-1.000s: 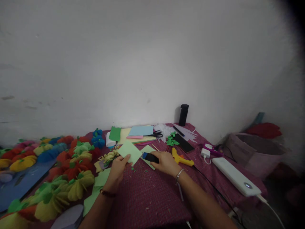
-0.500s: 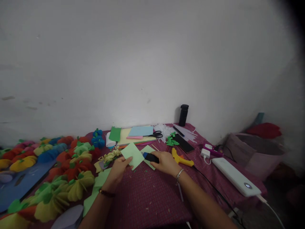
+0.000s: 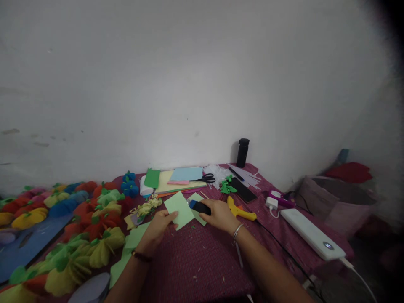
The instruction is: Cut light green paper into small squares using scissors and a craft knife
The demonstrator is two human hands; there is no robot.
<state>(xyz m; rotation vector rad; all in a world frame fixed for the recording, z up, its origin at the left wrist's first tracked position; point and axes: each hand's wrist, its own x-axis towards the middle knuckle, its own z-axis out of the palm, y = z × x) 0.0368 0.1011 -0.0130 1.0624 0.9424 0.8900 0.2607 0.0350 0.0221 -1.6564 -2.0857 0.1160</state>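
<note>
A square of light green paper (image 3: pixel 179 210) is pinched between the thumb and fingers of my left hand (image 3: pixel 162 225), above the table. My right hand (image 3: pixel 219 215) is wrapped round a dark handheld tool with a blue part near its tip (image 3: pixel 200 207); its exact kind is unclear. The tool's tip comes close to the right edge of the paper, and I cannot tell whether they touch. Behind the tool, a second light green piece (image 3: pixel 196 198) shows partly. More light green sheets (image 3: pixel 136 236) lie beside my left forearm.
Colourful pumpkin-like crafts (image 3: pixel 97 219) crowd the left side. Scissors (image 3: pixel 207 178) and stacked paper (image 3: pixel 186 174) lie behind. A yellow glue gun (image 3: pixel 241 211), a phone (image 3: pixel 243 190), a power bank (image 3: pixel 311 233) and cords are at right. A black bottle (image 3: pixel 243 153) stands by the wall.
My left hand has moved the green paper slightly right and down, nearer the tool. The tool in my right hand has turned a little; its position is nearly the same.
</note>
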